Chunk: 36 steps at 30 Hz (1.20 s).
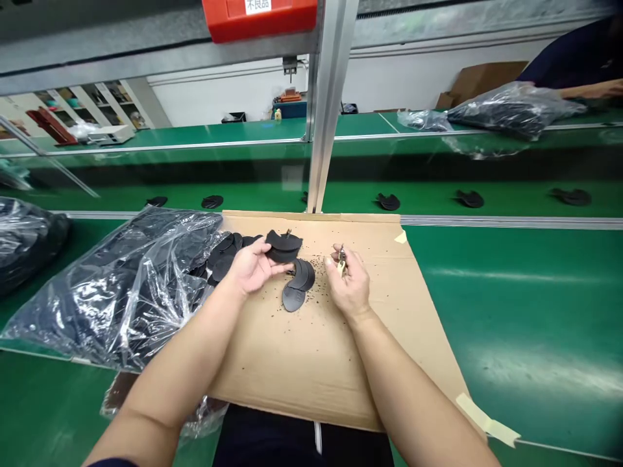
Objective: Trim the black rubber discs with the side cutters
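My left hand (254,264) pinches a black curved flat part (283,245) by its left side, raised over the cardboard sheet (292,363). Just below its fingers, a small stack of similar black rounded parts (296,295) lies on the cardboard. In my right hand (349,282) is a small metal hand tool with a pale handle (341,263); the fingers are closed around it and hide its exact kind. Tiny black crumbs (318,279) are scattered between the hands. More black parts (224,256) spill from a clear plastic bag (117,292) left of my left hand.
Behind the cardboard, several black parts (388,202) lie spaced along a green strip. A metal post (331,97) rises at the cardboard's far edge, with a red bin (260,19) above. Another person's arm (594,89) is at the far right beside a filled plastic bag (516,110).
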{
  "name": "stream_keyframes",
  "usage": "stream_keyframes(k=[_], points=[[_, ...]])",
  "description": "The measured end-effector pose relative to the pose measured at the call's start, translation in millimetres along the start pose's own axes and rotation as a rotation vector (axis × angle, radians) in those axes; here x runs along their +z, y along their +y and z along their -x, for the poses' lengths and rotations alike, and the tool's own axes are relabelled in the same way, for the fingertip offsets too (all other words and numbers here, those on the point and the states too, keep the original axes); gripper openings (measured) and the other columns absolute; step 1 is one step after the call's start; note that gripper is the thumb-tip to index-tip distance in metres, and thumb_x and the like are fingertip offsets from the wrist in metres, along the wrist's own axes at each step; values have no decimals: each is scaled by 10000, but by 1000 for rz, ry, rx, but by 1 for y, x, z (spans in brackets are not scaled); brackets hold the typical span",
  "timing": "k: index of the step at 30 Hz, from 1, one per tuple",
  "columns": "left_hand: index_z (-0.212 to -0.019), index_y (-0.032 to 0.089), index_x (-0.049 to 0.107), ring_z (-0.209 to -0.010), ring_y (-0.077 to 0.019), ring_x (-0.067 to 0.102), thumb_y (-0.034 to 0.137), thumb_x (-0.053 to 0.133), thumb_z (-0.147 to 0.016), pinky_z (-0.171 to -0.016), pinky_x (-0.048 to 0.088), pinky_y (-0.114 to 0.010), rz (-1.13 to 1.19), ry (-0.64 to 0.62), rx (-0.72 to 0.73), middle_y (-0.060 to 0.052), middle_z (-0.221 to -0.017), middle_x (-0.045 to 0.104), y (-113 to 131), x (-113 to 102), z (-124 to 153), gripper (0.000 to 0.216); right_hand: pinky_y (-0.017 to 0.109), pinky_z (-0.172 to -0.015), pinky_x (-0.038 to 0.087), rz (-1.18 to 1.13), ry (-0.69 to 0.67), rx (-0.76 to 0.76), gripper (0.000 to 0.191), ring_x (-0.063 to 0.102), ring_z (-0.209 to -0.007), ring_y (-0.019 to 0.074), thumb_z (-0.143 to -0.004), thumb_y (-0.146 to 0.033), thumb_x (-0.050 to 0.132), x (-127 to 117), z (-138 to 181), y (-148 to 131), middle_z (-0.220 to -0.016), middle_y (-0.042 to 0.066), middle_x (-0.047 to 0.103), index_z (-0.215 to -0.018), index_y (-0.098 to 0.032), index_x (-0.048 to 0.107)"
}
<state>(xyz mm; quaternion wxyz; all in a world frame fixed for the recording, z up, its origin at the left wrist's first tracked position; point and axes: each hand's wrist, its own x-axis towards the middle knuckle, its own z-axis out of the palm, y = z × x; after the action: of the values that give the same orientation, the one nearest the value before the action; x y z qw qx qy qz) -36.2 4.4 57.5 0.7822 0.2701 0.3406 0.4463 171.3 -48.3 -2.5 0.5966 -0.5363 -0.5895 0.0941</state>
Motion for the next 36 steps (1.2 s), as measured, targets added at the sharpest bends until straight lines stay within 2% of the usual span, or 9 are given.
stream_keyframes(k=[3,6,9,12,15,31,36], points=[[-1014,151,608,-914,-272,687,147,518,-771,-782,561,-486,125,-97,-14,-111,-1024,700,-19,-7,11,259,394,-876,506,24,-100,-26,354,595,-906,217,-900,-375,572,-2,1,-3,-943,72,605,-1201,-190,596],[-1020,138,617,-807,-198,683,138,626,-766,-723,575,-347,97,-58,7,-81,-957,701,-33,-12,8,254,404,-880,505,91,-261,-62,370,592,-937,230,-914,-379,549,-3,1,-5,-978,82,611,-1239,-207,590],[-982,133,624,-774,-137,667,68,743,-692,-743,556,-245,28,-18,101,-49,-906,699,-41,-13,3,320,409,-916,493,166,-388,-157,381,597,-989,238,-925,-349,537,-3,1,-8,-1064,96,641,-1279,-212,573],[-948,145,632,-741,-137,659,125,808,-658,-709,559,-245,14,3,146,-36,-852,694,-43,-13,1,340,410,-939,482,194,-405,-262,377,609,-1013,238,-931,-331,536,-4,1,-11,-1107,98,665,-1284,-205,569],[-996,159,635,-716,-131,654,169,832,-650,-653,556,-229,-4,13,144,-27,-833,686,-41,-14,1,398,398,-916,489,200,-430,-311,359,620,-982,230,-931,-349,547,-5,1,-13,-1088,86,680,-1261,-214,588],[-997,150,640,-621,-103,610,177,865,-604,-566,517,-195,9,-7,101,-22,-784,661,-35,-12,7,454,369,-871,499,223,-457,-335,346,619,-911,216,-938,-371,544,-5,2,-16,-1009,73,688,-1229,-197,608],[-974,155,630,-614,-106,614,159,853,-620,-554,519,-197,10,-2,78,-18,-774,657,-34,-11,8,418,359,-854,496,305,-487,-336,326,615,-875,213,-947,-343,516,-5,1,-17,-955,66,687,-1227,-210,619]])
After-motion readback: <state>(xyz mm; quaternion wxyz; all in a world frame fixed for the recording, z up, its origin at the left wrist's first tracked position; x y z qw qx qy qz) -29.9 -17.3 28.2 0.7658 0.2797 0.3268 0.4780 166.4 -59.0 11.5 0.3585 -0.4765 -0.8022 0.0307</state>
